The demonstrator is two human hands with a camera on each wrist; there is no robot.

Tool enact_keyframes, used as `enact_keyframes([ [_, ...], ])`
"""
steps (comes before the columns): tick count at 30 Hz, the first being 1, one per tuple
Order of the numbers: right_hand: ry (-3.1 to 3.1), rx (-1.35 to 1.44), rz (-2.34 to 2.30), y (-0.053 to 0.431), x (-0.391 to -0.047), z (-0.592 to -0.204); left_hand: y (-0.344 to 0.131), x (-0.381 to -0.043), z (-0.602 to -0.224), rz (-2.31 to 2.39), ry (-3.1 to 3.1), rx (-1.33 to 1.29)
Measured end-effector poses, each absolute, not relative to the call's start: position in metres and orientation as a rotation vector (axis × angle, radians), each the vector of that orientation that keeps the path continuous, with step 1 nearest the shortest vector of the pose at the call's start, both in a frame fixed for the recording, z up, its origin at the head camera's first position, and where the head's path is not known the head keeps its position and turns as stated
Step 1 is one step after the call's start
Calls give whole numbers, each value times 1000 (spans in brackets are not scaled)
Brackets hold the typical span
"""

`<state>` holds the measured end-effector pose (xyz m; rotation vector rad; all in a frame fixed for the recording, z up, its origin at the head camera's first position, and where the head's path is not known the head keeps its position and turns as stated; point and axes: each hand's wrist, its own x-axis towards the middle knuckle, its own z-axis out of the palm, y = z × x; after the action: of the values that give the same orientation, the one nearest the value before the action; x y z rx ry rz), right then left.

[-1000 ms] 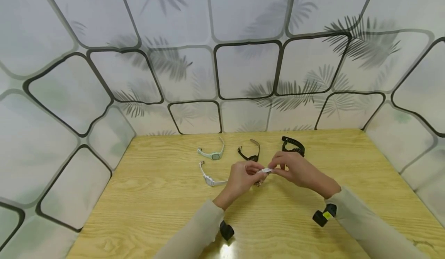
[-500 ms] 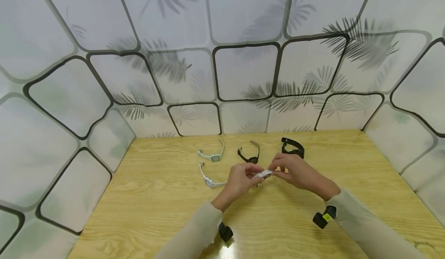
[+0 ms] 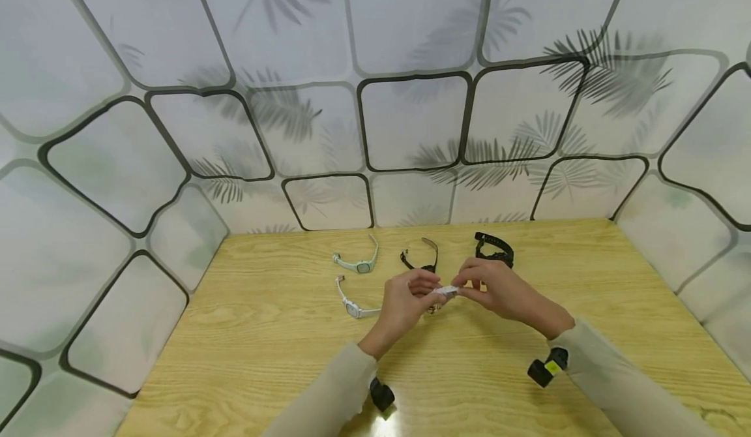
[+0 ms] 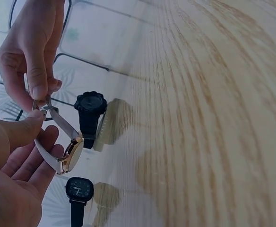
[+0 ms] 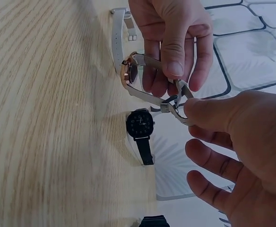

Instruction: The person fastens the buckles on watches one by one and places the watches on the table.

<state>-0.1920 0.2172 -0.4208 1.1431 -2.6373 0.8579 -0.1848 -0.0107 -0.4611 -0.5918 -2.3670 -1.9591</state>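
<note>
A wristwatch [image 4: 73, 153] with a white strap and a rose-gold case hangs in the air between both hands, its strap bent into a loop. My left hand [image 3: 403, 301] pinches one strap end between thumb and fingers. On the other side my right hand [image 3: 495, 288] pinches the opposite end at the buckle [image 5: 173, 100], thumb against forefinger. The two strap ends meet between the fingertips, which partly hide them. Behind the left hand lies a black watch with a squarish face [image 5: 141, 124]; the right hand overlaps a chunky black watch [image 4: 90, 101] in the head view.
On the wooden table [image 3: 264, 359], a pale green watch [image 3: 364, 267] lies at the back left, with a white watch [image 3: 353, 309] in front of it. A patterned cloth wall [image 3: 416, 124] borders the table at the back and sides.
The strap ends have shifted and tilted slightly between the fingertips. My left fingers have moved a little around the strap; the right hand stays almost in place. The other watches lie as before.
</note>
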Motion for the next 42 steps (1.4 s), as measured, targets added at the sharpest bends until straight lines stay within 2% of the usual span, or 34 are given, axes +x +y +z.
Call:
enact_keyframes([
  [12, -2639, 809, 1420, 221, -191, -442, -13, -184, -462, -2077, -2267, -576],
  [31, -2632, 1019, 1118, 213, -189, -429, -18, -187, -458, -2144, -2322, -646],
  [42, -2642, 835, 1232, 213, -187, -440, -20, -187, -459, -2129, -2297, -620],
])
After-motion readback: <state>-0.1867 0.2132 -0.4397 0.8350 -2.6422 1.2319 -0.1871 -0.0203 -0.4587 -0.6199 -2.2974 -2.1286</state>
